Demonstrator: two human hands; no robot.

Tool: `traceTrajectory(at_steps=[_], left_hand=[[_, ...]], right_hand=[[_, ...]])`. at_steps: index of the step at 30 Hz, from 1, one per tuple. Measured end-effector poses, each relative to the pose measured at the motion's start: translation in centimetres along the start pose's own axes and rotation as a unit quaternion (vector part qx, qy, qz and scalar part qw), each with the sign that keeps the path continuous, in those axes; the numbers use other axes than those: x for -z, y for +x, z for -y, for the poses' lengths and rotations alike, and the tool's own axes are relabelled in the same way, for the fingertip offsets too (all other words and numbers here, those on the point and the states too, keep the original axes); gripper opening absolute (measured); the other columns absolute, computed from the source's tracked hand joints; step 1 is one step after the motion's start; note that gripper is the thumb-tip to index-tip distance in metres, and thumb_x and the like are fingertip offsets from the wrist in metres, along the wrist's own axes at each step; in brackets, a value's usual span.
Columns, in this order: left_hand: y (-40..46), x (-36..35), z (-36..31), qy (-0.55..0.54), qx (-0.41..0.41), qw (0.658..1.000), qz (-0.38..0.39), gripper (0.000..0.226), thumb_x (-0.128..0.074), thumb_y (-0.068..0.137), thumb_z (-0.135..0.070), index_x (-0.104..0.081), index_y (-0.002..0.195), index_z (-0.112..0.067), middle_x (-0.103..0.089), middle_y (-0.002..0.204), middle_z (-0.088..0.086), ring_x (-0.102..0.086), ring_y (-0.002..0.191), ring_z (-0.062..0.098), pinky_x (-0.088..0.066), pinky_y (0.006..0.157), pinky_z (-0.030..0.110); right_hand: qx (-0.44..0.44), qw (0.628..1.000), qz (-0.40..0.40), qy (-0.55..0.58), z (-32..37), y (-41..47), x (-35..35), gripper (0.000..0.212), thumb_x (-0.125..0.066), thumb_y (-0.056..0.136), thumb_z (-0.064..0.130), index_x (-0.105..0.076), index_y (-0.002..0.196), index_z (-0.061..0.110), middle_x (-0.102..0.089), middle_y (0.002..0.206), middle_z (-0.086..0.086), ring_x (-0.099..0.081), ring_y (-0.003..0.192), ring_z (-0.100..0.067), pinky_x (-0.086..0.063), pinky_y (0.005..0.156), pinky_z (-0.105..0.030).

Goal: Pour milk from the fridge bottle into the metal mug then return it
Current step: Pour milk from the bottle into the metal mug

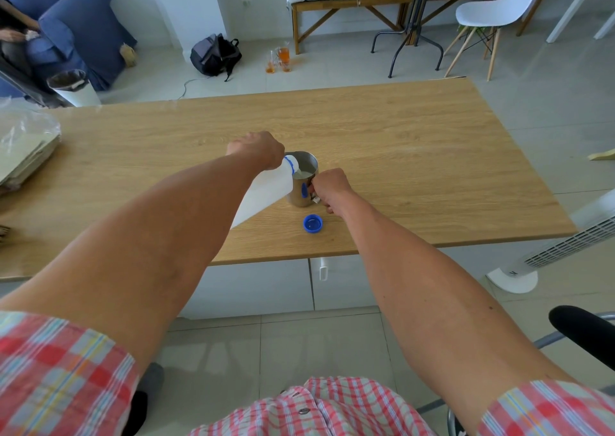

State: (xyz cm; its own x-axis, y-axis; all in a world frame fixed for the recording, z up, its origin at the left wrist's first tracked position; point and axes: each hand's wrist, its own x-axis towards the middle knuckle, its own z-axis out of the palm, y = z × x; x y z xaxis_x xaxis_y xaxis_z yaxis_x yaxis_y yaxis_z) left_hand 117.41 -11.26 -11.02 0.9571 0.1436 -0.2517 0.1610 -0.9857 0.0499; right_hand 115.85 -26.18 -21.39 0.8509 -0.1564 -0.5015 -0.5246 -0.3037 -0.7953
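Milk streams from the tilted white bottle (266, 189), gripped near its neck by the left hand (258, 149), into the metal mug (304, 182) standing on the wooden table (432, 156), whose handle the right hand (329, 184) fingers clasp, blue cap (312, 224) lying just beside.

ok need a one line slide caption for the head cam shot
Left hand tips the milk bottle into the metal mug while the right hand steadies its handle; blue cap lies on the table.

White milk bottle (266, 191) tilted, uncapped, spout over metal mug (303, 182) – upright; part-filled
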Motion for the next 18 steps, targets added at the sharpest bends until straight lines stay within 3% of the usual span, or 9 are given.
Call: traceTrajectory(at_steps=[3, 13, 18], left_hand=[[-0.08, 0.04, -0.08, 0.001, 0.001, 1.0, 0.002, 0.026, -0.04, 0.098, -0.027, -0.06, 0.101, -0.011, -0.059, 0.083, 0.008, -0.062, 0.084, 0.028, -0.044, 0.07, 0.035], [-0.09, 0.12, -0.11, 0.003, 0.003, 1.0, 0.0, 0.027, -0.04, 0.098, -0.027, -0.061, 0.102, -0.011, -0.057, 0.081, 0.007, -0.06, 0.081, 0.027, -0.043, 0.07, 0.036], [0.01, 0.15, -0.01, 0.004, 0.005, 1.0, -0.002, 0.028, -0.04, 0.099, -0.029, -0.061, 0.102, -0.011, -0.057, 0.081, 0.006, -0.053, 0.066, 0.022, -0.041, 0.065, 0.035]], right_hand=[[0.0, 1.0, 0.002, 0.008, -0.03, 0.02, 0.03, 0.024, -0.044, 0.089, 0.004, -0.067, 0.098, 0.008, -0.055, 0.07, -0.006, -0.038, 0.051, -0.018, -0.029, 0.034, -0.013], [-0.002, 1.0, 0.005, -0.001, 0.1, -0.13, 0.07, 0.024, -0.045, 0.087, 0.004, -0.066, 0.095, 0.009, -0.053, 0.067, -0.005, -0.038, 0.05, -0.018, -0.029, 0.04, -0.018], [-0.002, 1.0, 0.006, -0.004, 0.16, -0.12, 0.11, 0.024, -0.044, 0.089, 0.004, -0.065, 0.098, 0.01, -0.053, 0.069, -0.005, -0.038, 0.052, -0.018, -0.03, 0.039, -0.019]])
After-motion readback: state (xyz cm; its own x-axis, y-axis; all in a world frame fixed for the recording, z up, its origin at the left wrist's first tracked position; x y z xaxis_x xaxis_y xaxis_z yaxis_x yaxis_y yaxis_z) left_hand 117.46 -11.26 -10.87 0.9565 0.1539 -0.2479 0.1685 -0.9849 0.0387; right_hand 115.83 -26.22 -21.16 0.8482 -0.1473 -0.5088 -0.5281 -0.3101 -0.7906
